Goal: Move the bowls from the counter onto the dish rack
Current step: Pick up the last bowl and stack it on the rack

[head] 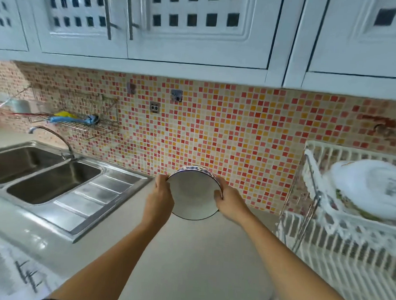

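A white bowl [193, 192] with a dark rim and a patterned outside hangs above the grey counter [187, 262], tilted so its inside faces me. My left hand [160, 195] grips its left edge and my right hand [230, 202] grips its right edge. The white two-tier dish rack [338, 244] stands at the right. White dishes [370, 189] lie on its upper tier.
A steel double sink [43, 177] with a draining board and a tap [54, 136] fills the left. A wire wall shelf [80, 119] holds utensils. White cupboards [198, 25] hang overhead, above the mosaic-tiled wall [216, 132].
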Action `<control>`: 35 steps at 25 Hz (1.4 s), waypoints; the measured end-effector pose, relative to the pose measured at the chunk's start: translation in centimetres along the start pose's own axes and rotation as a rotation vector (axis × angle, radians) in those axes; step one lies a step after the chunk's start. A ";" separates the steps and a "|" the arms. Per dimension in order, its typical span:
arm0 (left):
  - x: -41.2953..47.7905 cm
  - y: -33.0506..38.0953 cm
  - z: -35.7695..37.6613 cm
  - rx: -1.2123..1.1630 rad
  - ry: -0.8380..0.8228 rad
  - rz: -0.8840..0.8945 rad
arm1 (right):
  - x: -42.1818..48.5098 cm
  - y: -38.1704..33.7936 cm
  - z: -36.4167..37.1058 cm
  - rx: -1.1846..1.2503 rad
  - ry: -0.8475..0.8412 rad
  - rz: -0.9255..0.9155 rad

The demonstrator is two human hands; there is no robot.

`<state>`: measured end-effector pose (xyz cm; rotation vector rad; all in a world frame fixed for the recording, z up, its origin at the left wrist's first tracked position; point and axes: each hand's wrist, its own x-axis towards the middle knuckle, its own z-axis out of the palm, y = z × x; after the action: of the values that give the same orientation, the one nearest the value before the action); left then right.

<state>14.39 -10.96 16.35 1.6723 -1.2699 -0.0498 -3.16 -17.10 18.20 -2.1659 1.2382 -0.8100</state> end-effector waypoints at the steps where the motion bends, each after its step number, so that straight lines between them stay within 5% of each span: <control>1: -1.1 1.0 -1.2 -0.028 0.028 0.012 | -1.5 -1.2 -0.7 -0.031 0.021 -0.047; 5: -4.0 4.7 -4.1 -0.127 0.030 0.110 | -6.3 -3.6 -3.5 -0.123 0.192 -0.173; 14: -5.5 15.7 -7.0 -0.330 -0.320 0.612 | -12.6 -5.3 -14.1 -0.268 0.720 -0.512; 19: -7.3 23.6 -4.3 -0.505 -0.497 0.582 | -16.9 -2.3 -21.2 -0.510 0.841 -0.503; 24: -8.2 31.2 1.2 -0.442 -0.661 0.676 | -21.2 2.8 -28.6 -0.697 0.874 -0.450; 30: -10.6 39.0 8.6 -0.540 -0.661 0.724 | -24.3 8.5 -39.1 -0.779 0.691 -0.338; 35: -11.9 41.3 15.5 -0.458 -0.533 0.791 | -26.3 12.2 -44.3 -0.766 0.241 -0.167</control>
<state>-28.56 -10.52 31.88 0.7020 -2.0611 -0.2964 -52.32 -5.56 34.09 -2.8667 1.7097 -0.7545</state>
